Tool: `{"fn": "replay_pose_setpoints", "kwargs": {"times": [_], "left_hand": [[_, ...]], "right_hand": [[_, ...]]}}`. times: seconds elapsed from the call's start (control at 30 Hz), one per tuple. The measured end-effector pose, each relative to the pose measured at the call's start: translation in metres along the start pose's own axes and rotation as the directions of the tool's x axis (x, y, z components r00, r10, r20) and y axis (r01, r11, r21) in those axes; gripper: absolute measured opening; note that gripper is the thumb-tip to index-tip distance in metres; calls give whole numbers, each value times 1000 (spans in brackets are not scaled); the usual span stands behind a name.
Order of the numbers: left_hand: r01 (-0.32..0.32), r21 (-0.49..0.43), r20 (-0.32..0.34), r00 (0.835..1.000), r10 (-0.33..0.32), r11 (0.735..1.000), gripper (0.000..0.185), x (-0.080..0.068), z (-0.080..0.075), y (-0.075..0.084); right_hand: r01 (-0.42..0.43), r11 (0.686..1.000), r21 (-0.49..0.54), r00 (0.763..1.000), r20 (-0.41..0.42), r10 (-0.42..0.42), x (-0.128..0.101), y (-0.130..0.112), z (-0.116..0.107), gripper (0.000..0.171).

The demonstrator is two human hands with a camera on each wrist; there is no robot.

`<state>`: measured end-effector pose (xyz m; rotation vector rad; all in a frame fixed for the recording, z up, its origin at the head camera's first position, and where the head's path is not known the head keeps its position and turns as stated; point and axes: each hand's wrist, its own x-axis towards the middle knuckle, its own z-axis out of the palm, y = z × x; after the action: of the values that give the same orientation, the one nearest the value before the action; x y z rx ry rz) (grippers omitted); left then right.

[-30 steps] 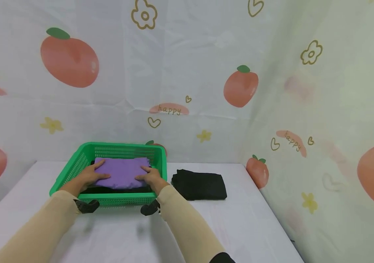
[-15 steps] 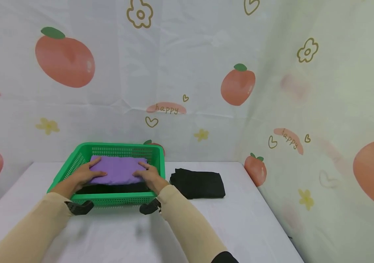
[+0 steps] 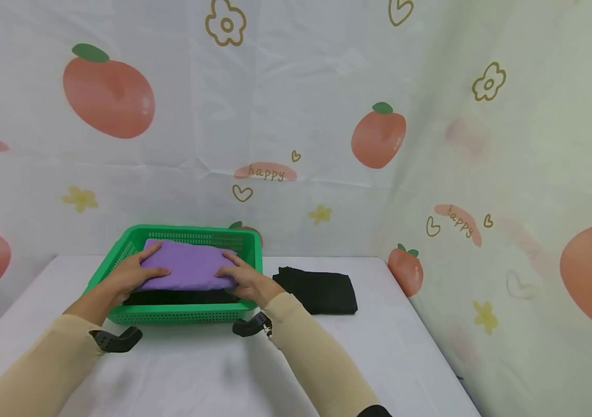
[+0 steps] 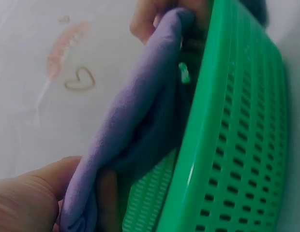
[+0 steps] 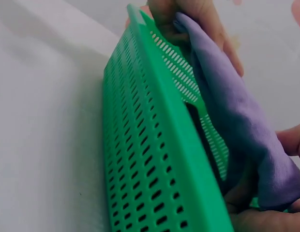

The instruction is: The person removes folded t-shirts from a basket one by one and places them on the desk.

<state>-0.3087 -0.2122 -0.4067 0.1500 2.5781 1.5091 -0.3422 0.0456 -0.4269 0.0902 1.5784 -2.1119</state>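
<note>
- Both hands grip one folded purple cloth: the left hand holds its left edge, thumb on top and fingers underneath, and the right hand holds its right edge the same way.
- Between the two hands the cloth is held flat, raised above the rim of a green slotted basket.
- From the left wrist view, the cloth folds around the left hand, with the basket wall just beside it.
- From the right wrist view, the right hand pinches the cloth from below, close against the basket rim.
- Under the cloth, inside the basket, lies a dark garment.
- To the right of the right hand, just outside the basket, a folded black garment lies on the white table.
- Beyond the hands hangs a white backdrop printed with fruit, flowers and hearts.
- Beige sleeves cover both forearms, each with a black wrist mount.
</note>
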Motion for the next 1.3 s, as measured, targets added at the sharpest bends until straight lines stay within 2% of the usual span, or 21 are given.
{"fn": "replay_pose_setpoints", "kwargs": {"times": [0.37, 0.7, 0.9, 1.3], "left_hand": [[-22, -26, -23, 1000, 21, 999, 98, -24, 10, 19], [-52, -21, -14, 999, 52, 998, 97, -34, 23, 24], [-33, -23, 1, 999, 33, 999, 95, -43, 39, 25], [-34, -53, 40, 999, 36, 998, 92, -58, 71, 31]], "right_hand": [[4, 999, -49, 998, 59, -1, -23, -11, -10, 68], [133, 976, -173, 985, 133, -111, -49, -15, -33, 68], [167, 971, -173, 972, 195, -132, -70, -9, -47, 73], [208, 963, -169, 956, 242, -164, -104, 1, -81, 77]]}}
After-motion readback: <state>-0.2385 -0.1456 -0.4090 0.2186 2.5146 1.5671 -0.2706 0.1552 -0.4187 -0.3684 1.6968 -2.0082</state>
